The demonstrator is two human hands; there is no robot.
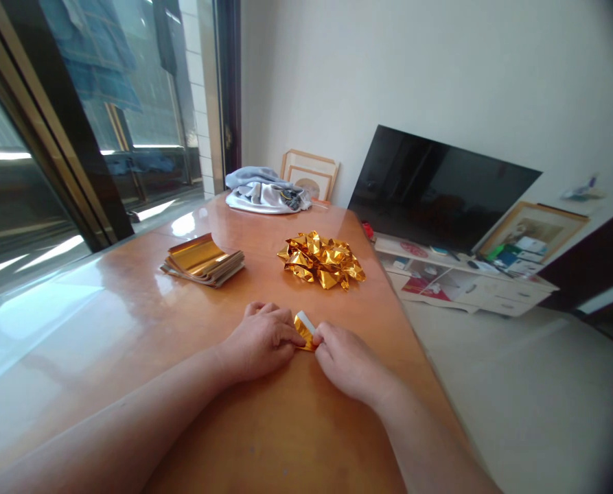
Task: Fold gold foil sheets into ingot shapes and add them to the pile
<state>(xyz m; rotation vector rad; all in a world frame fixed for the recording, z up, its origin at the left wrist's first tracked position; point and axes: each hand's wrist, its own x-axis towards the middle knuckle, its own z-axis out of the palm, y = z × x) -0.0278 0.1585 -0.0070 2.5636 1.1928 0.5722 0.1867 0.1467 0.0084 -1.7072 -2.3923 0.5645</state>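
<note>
Between my hands, near the middle of the table, is a small piece of gold foil paper (303, 328), partly folded, with a white edge showing. My left hand (265, 341) rests on the table, its thumb and fingers closed on the paper's left side. On the right side, my right hand (343, 358) pinches the paper between thumb and curled fingers. Much of the sheet is hidden under the fingertips. Ahead to the left lies a stack of gold foil paper (203, 261), its top sheet curling up. Straight ahead sits a pile of folded gold foil pieces (322, 261).
The glossy wooden table (265, 439) has its right edge close by my right forearm. Folded clothes (265, 192) lie at its far end, before leaning picture frames (310, 175). A television (440, 185) stands over a white cabinet (465, 281). Glass doors (131, 123) line the left.
</note>
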